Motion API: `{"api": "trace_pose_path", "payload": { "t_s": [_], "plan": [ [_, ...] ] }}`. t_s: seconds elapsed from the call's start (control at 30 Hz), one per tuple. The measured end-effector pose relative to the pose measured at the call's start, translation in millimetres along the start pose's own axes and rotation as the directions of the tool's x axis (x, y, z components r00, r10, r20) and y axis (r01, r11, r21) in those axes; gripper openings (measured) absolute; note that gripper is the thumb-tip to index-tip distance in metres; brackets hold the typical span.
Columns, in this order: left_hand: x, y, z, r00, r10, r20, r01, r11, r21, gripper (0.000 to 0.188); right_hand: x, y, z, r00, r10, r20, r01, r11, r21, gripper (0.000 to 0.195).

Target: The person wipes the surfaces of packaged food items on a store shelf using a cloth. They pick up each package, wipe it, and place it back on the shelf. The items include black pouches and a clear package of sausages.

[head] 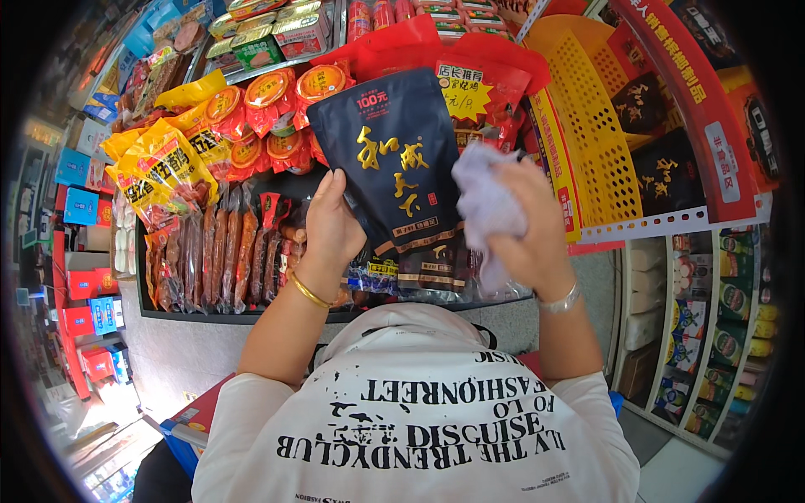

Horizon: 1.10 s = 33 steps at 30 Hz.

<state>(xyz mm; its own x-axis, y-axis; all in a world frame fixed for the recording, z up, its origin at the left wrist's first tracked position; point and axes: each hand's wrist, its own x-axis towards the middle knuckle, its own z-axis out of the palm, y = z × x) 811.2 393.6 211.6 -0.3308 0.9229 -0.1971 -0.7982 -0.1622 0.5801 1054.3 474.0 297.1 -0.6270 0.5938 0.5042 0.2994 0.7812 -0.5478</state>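
My left hand (332,223) grips the left edge of a dark foil pouch (393,151), thumb on its front. Gold and red printing covers the pouch, which is held up over the food display. In my right hand (531,220) is a crumpled pale lilac cloth (489,198), just off the pouch's right edge; the hand is slightly blurred. Below the held pouch lie more dark pouches (431,270), partly hidden by it. Vacuum-packed sausages (233,251) stand in a row left of my left hand.
Yellow food bags (166,166) and red-wrapped round tubs (267,91) lie at the left, with tins (258,47) behind. A yellow perforated rack (585,119) with dark pouches rises at the right. Shelves of packaged goods (698,327) stand lower right.
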Motion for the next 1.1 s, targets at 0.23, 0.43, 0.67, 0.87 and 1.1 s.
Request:
{"api": "trace_pose_path", "payload": {
  "t_s": [0.23,0.43,0.67,0.87,1.1],
  "plan": [
    [-4.5,-2.0,11.3,0.998,-0.065,-0.025,0.064,0.997,-0.038,0.033,14.7,19.4,33.2,0.995,0.038,0.091,-0.041,0.999,0.035,0.052],
    [-1.5,-4.8,-8.6,0.994,-0.070,-0.080,0.069,0.997,-0.025,0.035,-15.5,18.6,41.8,0.974,0.099,0.202,-0.119,0.989,0.089,0.052],
    [2.9,-5.3,-14.2,0.995,-0.062,-0.079,0.060,0.998,-0.021,0.034,-48.8,26.1,30.3,0.932,0.149,0.330,-0.188,0.978,0.090,0.044],
    [6.0,-6.8,-10.9,0.985,0.000,-0.173,0.007,0.999,0.041,0.033,-73.9,44.7,25.1,0.885,0.249,0.394,-0.278,0.961,0.017,0.044],
    [1.3,0.8,2.0,0.991,-0.049,-0.121,0.046,0.999,-0.027,0.033,-77.6,47.9,32.7,0.902,0.287,0.322,-0.290,0.956,-0.040,0.050]
  ]
}}
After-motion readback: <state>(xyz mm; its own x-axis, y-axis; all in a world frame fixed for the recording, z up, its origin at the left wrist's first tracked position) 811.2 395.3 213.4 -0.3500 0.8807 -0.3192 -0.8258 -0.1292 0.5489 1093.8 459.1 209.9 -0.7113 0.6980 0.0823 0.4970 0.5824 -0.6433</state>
